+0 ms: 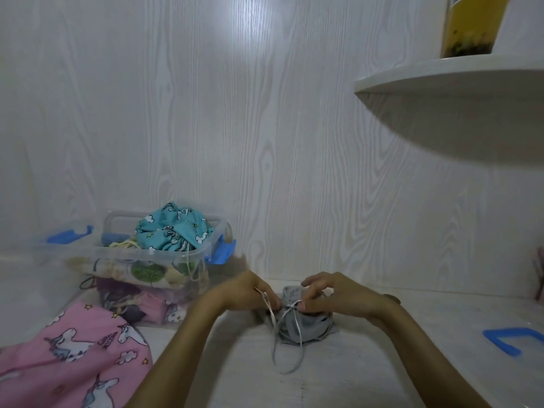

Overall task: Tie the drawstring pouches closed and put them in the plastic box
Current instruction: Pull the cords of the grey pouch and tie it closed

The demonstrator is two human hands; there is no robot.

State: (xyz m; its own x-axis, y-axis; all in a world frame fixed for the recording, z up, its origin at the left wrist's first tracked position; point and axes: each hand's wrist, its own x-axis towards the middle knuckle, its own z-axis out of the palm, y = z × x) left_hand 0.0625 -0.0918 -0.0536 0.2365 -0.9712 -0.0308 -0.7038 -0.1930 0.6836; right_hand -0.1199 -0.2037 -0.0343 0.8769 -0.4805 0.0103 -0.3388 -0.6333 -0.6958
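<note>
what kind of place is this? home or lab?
Likely a home nook: white wood-grain wall panels, a rounded shelf, and a plastic box of print fabric pouches. Both hands work a grey pouch.

hands: 2, left hand (250,293), right hand (329,293) | grey pouch (306,325): 1 | plastic box (141,254): 1 | turquoise pouch (173,231) on top of box: 1 | pink unicorn cloth (73,357): 1 | shelf (456,81): 1 | blue handle (512,340) at right: 1

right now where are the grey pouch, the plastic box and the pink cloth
grey pouch (306,326): head view, on its bunched body
plastic box (153,254): head view, on its near rim
pink cloth (73,357): head view, on its printed middle
</note>
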